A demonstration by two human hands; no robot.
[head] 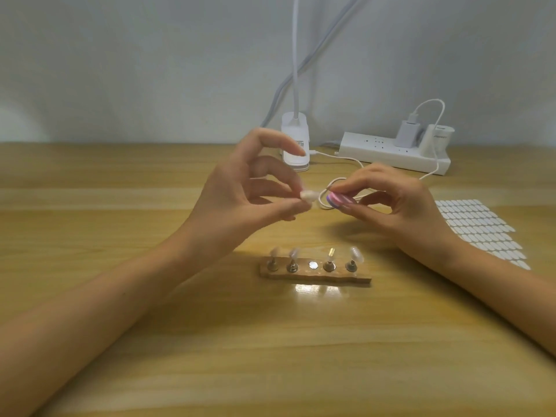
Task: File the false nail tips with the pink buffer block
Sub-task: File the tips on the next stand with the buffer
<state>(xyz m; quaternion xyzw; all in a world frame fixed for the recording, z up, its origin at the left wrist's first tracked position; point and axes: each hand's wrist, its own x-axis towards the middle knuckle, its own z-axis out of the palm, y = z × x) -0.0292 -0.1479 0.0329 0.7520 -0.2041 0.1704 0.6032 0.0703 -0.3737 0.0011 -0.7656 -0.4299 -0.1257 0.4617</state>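
Two hands hover close: the left hand [249, 191] pinches a small white false nail tip [307, 196], and at its three o'clock, just apart, the right hand [400, 203] grips the flat pink buffer block [341, 201], long axis nine-to-three.

left hand [240, 188] raised over wooden table [120, 326], thumb and fingers pinching a pale nail tip [397, 195]... left hand [240, 191] raised over wooden table [120, 326], thumb and fingers pinching pale nail tip [307, 196]. right hand [391, 206] pinches pink buffer block [340, 200], its end just beside the tip; contact unclear, blurred. nearer the camera: wooden stand [316, 277], four pegs bearing tips, middle socket [313, 264] bare. at the far edge: clip lamp base [296, 136], power strip [388, 153], white cable [346, 159]. adhesive tab sheet [481, 230] on the right.
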